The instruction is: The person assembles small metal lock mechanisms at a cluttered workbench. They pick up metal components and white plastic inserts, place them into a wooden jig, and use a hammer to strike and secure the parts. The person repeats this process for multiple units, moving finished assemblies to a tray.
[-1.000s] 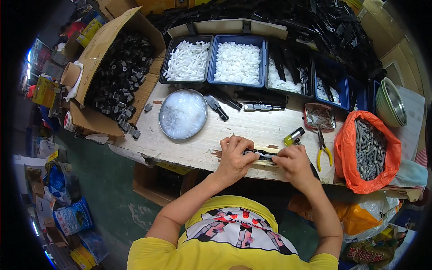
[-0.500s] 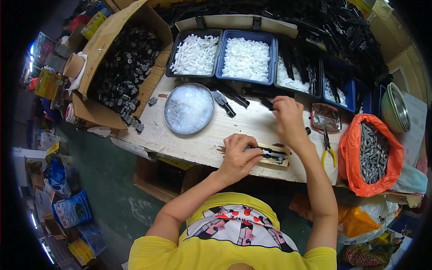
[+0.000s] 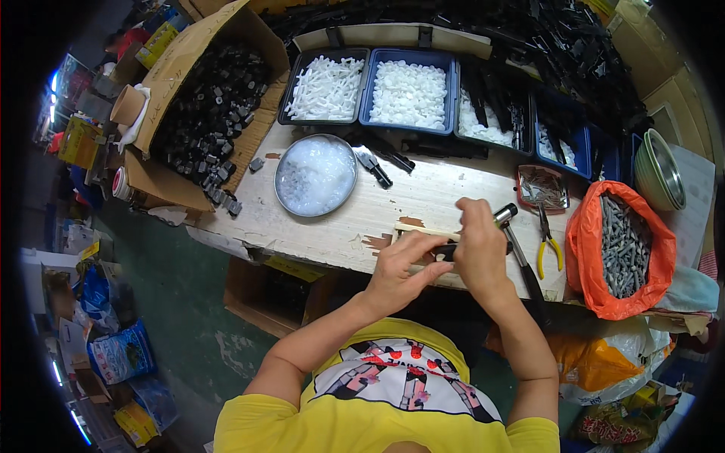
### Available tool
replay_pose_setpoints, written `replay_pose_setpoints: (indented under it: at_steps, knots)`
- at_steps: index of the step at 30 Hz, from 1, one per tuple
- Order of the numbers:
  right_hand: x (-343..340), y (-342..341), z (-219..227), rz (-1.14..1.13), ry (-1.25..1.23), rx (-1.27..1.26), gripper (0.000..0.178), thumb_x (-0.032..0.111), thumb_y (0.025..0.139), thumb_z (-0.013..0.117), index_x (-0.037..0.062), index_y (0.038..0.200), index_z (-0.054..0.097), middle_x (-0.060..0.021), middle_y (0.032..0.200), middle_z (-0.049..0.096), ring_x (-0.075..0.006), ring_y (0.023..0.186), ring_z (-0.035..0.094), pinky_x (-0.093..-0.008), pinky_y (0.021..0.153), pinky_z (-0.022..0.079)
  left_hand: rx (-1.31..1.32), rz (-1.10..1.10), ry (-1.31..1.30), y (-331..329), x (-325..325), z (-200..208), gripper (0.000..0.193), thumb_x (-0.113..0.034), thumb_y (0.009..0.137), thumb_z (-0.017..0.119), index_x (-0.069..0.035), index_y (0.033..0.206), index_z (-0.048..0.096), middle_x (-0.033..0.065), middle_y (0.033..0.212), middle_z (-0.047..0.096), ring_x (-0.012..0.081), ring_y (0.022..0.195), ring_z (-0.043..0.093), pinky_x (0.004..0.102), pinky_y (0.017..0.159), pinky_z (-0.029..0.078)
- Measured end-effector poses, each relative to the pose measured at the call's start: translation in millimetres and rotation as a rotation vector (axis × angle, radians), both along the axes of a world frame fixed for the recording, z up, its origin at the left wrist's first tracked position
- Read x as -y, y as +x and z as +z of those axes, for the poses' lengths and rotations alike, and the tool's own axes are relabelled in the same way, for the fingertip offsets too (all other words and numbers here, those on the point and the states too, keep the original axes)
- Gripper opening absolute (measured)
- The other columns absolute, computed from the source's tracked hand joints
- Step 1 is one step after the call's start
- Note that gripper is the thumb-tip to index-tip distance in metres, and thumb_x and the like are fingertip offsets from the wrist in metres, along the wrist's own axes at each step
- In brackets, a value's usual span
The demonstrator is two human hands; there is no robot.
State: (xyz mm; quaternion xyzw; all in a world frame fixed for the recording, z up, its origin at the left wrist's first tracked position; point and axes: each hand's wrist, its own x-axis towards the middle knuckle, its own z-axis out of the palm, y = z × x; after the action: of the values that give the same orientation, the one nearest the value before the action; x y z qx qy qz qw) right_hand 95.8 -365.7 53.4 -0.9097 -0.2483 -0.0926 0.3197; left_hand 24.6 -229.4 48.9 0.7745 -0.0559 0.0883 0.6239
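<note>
My left hand point(image 3: 402, 268) is closed over a black elongated part point(image 3: 447, 252) at a light wooden block point(image 3: 414, 227) near the bench's front edge. My right hand point(image 3: 482, 245) meets it from the right, fingers bent around the part's right end and hiding much of it. Just beyond the right wrist, a hammer point(image 3: 516, 243) with a metal head and black handle lies on the bench. Farther right are yellow-handled pliers point(image 3: 551, 253) and a small red tray of metal pins point(image 3: 542, 189).
A round metal dish point(image 3: 316, 175) of clear pieces stands left of centre. Blue and black bins point(image 3: 408, 130) of white parts line the back. A cardboard box point(image 3: 257, 143) of black blocks is on the left; an orange bag point(image 3: 587, 249) of grey pieces on the right.
My right hand has come back from the far side of the bench to join my left hand at the wooden block. The hammer shows more fully now beside my right arm.
</note>
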Motion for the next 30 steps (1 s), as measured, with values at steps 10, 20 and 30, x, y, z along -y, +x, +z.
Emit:
replay_pose_setpoints:
  at_steps: [10,20,30]
  knots:
    - [12.1,-4.1,6.9,0.369,-0.05,0.154,0.039,0.01,0.066,0.069,0.0047,0.102,0.055,-0.0081,0.093,0.052,-0.0251,0.087,0.047,-0.037,0.073,0.034,-0.307,-0.003,-0.463,15.2,-29.3,-2.5,0.02,-0.008,0.077,0.066,-0.002,0.096,0.063,0.0038,0.088,0.059,0.0101,0.074,0.053,0.0224,0.063,0.043]
    - [-0.6,-10.1,-13.6,0.303,-0.091,0.043,0.031,0.011,0.065,0.07,0.0079,0.094,0.059,-0.0049,0.089,0.052,-0.0226,0.085,0.046,-0.038,0.073,0.03,0.005,0.09,0.477,7.1,-56.2,-17.1,0.036,-0.018,0.064,0.074,-0.011,0.098,0.066,0.0073,0.114,0.051,0.0257,0.108,0.038,0.0374,0.095,0.028]
    - [2.7,-12.1,-15.3,0.27,-0.053,0.0,0.031,0.015,0.066,0.071,0.0075,0.094,0.06,-0.0065,0.09,0.052,-0.0227,0.087,0.047,-0.0377,0.075,0.03,0.06,-0.024,0.556,16.6,-59.1,-25.8,0.029,-0.017,0.067,0.072,-0.009,0.094,0.066,0.0041,0.105,0.056,0.0232,0.103,0.042,0.0377,0.09,0.027]
